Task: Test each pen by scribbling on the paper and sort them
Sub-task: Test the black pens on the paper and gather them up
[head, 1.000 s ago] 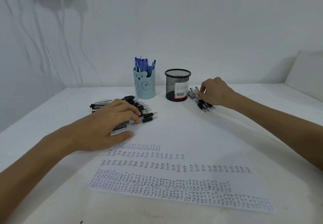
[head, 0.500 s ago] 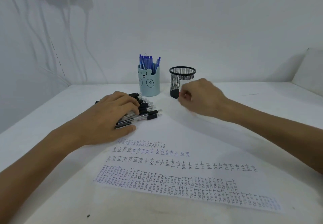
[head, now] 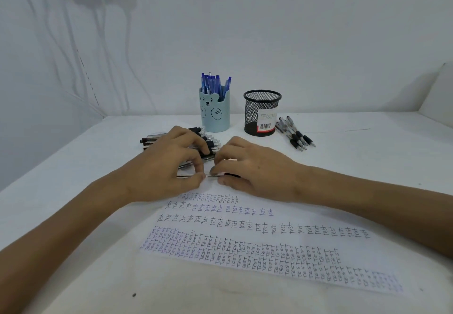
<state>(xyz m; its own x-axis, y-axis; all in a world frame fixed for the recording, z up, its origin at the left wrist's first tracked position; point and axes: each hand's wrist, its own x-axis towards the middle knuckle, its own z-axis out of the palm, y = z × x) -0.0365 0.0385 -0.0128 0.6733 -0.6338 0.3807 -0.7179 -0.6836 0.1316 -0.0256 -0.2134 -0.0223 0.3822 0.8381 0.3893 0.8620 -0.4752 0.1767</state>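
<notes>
My left hand (head: 169,166) lies over a pile of black pens (head: 157,139) and pinches one end of a black pen (head: 213,175) between thumb and fingers. My right hand (head: 247,166) pinches the other end of that same pen, just above the top edge of the paper (head: 257,240). The paper is covered with rows of scribbled "test" words. A small group of black pens (head: 294,134) lies to the right of the black mesh cup (head: 261,112).
A light blue bear cup (head: 215,112) with several blue pens (head: 213,84) stands behind the pile, left of the mesh cup. White cables hang down the wall at the left. A white cushion sits at the far right edge.
My right hand left the pens beside the mesh cup and came left to meet my left hand. Both now pinch one pen from the pile.
</notes>
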